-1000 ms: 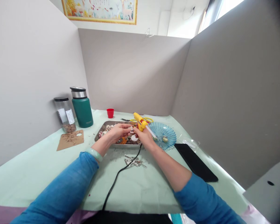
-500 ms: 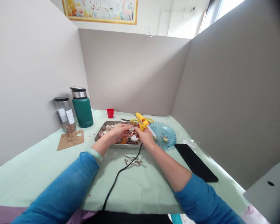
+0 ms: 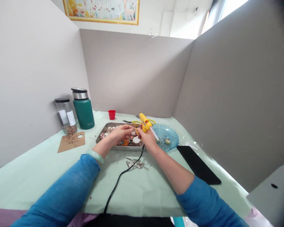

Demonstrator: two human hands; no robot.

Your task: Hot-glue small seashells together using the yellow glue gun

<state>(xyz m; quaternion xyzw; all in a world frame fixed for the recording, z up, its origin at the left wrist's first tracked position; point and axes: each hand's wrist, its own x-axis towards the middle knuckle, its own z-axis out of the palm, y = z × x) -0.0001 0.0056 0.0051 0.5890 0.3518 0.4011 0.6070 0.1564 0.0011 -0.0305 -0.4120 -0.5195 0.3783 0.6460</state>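
My right hand [image 3: 148, 138] grips a yellow glue gun [image 3: 145, 122], nozzle pointing left toward my other hand; its black cord [image 3: 119, 180] trails toward me across the table. My left hand [image 3: 119, 133] is pinched shut on a small piece I cannot make out, held just at the nozzle. Both hands hover over a metal tray [image 3: 101, 134] filled with shells and small coloured bits.
A blue shell-shaped dish [image 3: 168, 133] lies right of the tray, a black phone [image 3: 197, 164] beyond it. Yellow scissors [image 3: 132, 121] and a red cup [image 3: 112, 114] lie behind. A green flask [image 3: 83, 108], a jar [image 3: 66, 115], a cardboard piece [image 3: 71, 141] and metal clips [image 3: 135, 164] are nearby.
The glue gun has tilted a little more upright and shifted slightly right. My left hand's fingers have closed in tighter at the nozzle.
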